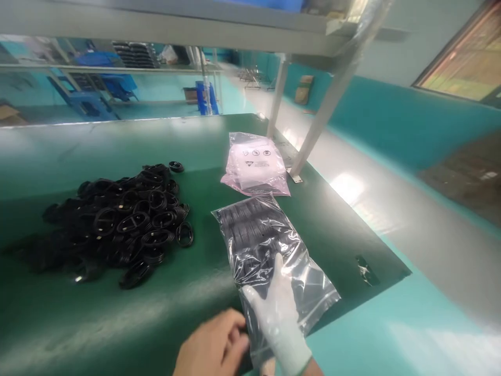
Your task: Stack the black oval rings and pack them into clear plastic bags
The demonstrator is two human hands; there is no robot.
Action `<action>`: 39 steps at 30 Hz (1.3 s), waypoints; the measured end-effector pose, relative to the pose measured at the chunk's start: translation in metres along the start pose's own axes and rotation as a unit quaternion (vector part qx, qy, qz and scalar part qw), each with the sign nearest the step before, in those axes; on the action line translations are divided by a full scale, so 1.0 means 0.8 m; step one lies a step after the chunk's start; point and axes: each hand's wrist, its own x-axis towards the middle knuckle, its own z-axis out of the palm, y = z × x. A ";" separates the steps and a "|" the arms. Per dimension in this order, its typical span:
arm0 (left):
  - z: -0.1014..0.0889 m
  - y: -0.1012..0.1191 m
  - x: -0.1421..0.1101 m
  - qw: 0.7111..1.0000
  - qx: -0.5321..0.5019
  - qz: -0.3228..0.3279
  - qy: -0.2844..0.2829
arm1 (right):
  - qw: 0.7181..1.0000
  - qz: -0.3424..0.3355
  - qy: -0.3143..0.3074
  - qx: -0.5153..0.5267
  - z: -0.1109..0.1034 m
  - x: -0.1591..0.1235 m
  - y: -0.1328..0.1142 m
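Note:
A clear plastic bag [270,250] packed with rows of black coiled cables lies slanted on the green table. My right hand [276,308], in a white glove, rests on top of the bag, its index finger stretched out and its thumb spread to the left. At the bag's lower left edge is my left hand [213,342], bare, with curled fingers; whether they grip the bag is unclear. Part of a bare fingertip shows low down by the bag. Left of both hands spreads a large pile of black coiled cables [133,222].
Beyond the bag lies a pink-tinted plastic bag [256,162] with printed symbols. A metal shelf post [324,99] stands on the table's right side, under an overhead shelf [156,26]. A small dark packet [367,270] sits near the right corner. Blue chairs [88,102] stand behind.

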 end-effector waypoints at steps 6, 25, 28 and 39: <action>-0.026 0.054 0.138 0.961 0.117 0.137 0.208 | 0.992 -0.040 -0.015 0.120 -0.023 0.019 0.044; -0.036 0.032 0.105 0.977 0.004 0.050 0.205 | 0.996 -0.026 -0.060 0.059 -0.019 0.049 0.041; -0.001 0.005 0.031 0.969 -0.069 -0.178 0.156 | 0.994 -0.042 -0.081 0.052 -0.020 0.042 0.040; 0.123 -0.025 0.021 0.857 -0.486 -0.173 0.009 | 0.998 -0.053 -0.024 -0.023 -0.010 0.049 0.032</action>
